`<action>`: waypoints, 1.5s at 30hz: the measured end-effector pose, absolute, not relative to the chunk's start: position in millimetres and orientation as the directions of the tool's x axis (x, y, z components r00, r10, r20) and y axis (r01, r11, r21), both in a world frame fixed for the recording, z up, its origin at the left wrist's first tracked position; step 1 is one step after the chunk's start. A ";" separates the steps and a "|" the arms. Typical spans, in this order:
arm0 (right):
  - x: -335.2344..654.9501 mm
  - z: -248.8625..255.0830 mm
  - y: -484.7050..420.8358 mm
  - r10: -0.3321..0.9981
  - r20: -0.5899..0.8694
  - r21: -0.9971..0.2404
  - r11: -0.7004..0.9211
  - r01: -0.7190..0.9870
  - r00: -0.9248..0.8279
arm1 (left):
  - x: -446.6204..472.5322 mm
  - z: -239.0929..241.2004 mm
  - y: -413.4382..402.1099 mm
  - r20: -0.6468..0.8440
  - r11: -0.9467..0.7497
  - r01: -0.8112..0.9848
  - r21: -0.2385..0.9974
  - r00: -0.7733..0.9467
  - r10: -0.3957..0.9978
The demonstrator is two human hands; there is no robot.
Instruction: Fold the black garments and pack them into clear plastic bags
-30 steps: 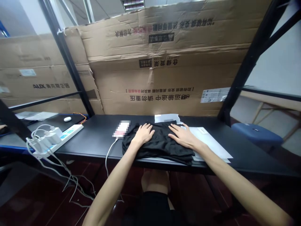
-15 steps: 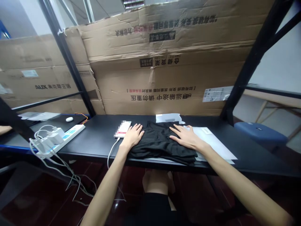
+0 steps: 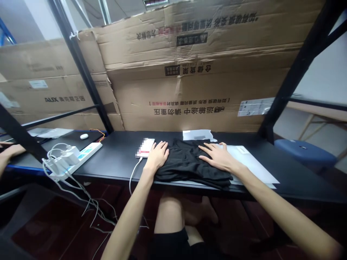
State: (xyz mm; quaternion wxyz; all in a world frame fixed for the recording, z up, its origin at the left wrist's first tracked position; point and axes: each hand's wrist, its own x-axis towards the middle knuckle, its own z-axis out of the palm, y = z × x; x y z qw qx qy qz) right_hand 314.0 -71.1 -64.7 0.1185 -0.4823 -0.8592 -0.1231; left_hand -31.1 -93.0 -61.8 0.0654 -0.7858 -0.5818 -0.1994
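A piece of black cloth (image 3: 189, 162), apparently a folded garment, lies wrinkled on the dark table (image 3: 114, 155) in front of me. My left hand (image 3: 158, 156) rests flat on its left edge with the fingers stretched forward. On the cloth's right side lies my right hand (image 3: 218, 157), palm down, fingers spread. Both hands are open and press on the fabric without gripping it. Just left of my left hand is a phone (image 3: 146, 146) with a white cable (image 3: 133, 173) plugged in. White plastic bags (image 3: 252, 164) lie partly under the cloth and to its right.
A white power strip (image 3: 88, 153) with several chargers stands at the left, its cables hanging down. Behind the table rises a cardboard sheet (image 3: 195, 83). A small translucent bag (image 3: 197, 134) lies at the back. Another person's arm (image 3: 12, 151) shows at far left; a blue stool (image 3: 300, 151) stands right.
The view has shifted slightly, moving the scene to the right. Both hands stay on the cloth. My legs have moved below the table, and more of the other person's arm shows at left.
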 end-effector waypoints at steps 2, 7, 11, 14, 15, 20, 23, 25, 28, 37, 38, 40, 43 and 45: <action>313.9 -64.5 -70.7 0.796 0.329 0.096 0.508 0.856 -0.509 | -30.2 -60.9 -93.4 0.399 -0.330 0.935 0.126 0.257 0.880; 313.9 -63.6 -70.8 0.810 0.312 0.072 0.500 0.863 -0.496 | -29.3 -60.2 -94.1 0.398 -0.367 0.924 0.108 0.298 0.868; 313.5 -62.1 -71.8 0.820 0.307 0.056 0.491 0.869 -0.483 | -30.5 -56.1 -89.9 0.351 -0.393 0.917 0.069 0.346 0.870; 312.1 -58.3 -73.3 0.822 0.313 0.021 0.495 0.869 -0.476 | -27.6 -42.2 -81.6 0.299 -0.410 0.912 0.006 0.390 0.871; 311.9 -56.2 -73.8 0.822 0.323 0.000 0.496 0.868 -0.469 | -24.7 -35.9 -78.0 0.287 -0.417 0.909 -0.010 0.402 0.869; 324.2 -41.0 -65.8 0.809 0.519 -0.126 0.391 0.912 -0.275 | 7.9 -15.5 -61.4 0.301 -0.505 0.860 0.075 0.464 0.833; 343.4 -32.2 -43.8 0.802 0.560 -0.067 0.295 0.953 -0.209 | 32.6 -25.5 -57.0 0.302 -0.546 0.830 0.114 0.495 0.815; 354.5 -27.7 -23.9 0.831 0.493 0.024 0.282 0.959 -0.257 | 44.7 -38.5 -56.3 0.278 -0.542 0.832 0.116 0.496 0.822; 359.6 -23.8 3.3 0.852 0.366 0.157 0.340 0.927 -0.374 | 52.8 -56.5 -55.8 0.240 -0.526 0.836 0.154 0.485 0.841; 330.5 -8.3 33.5 0.806 0.343 0.361 0.361 0.860 -0.482 | 47.5 -63.6 -52.9 0.260 -0.554 0.809 0.196 0.502 0.825; 327.7 -3.0 36.4 0.802 0.369 0.343 0.352 0.871 -0.469 | 47.4 -62.8 -53.6 0.269 -0.557 0.803 0.210 0.501 0.823; 322.3 8.9 42.5 0.798 0.421 0.284 0.337 0.898 -0.432 | 47.3 -61.4 -55.3 0.288 -0.567 0.790 0.234 0.501 0.816; 313.8 25.1 47.7 0.785 0.509 0.158 0.319 0.934 -0.354 | 46.6 -58.2 -58.3 0.321 -0.575 0.779 0.249 0.494 0.808; 308.6 30.4 45.2 0.760 0.567 0.080 0.333 0.940 -0.318 | 45.9 -54.3 -60.9 0.373 -0.585 0.772 0.250 0.481 0.794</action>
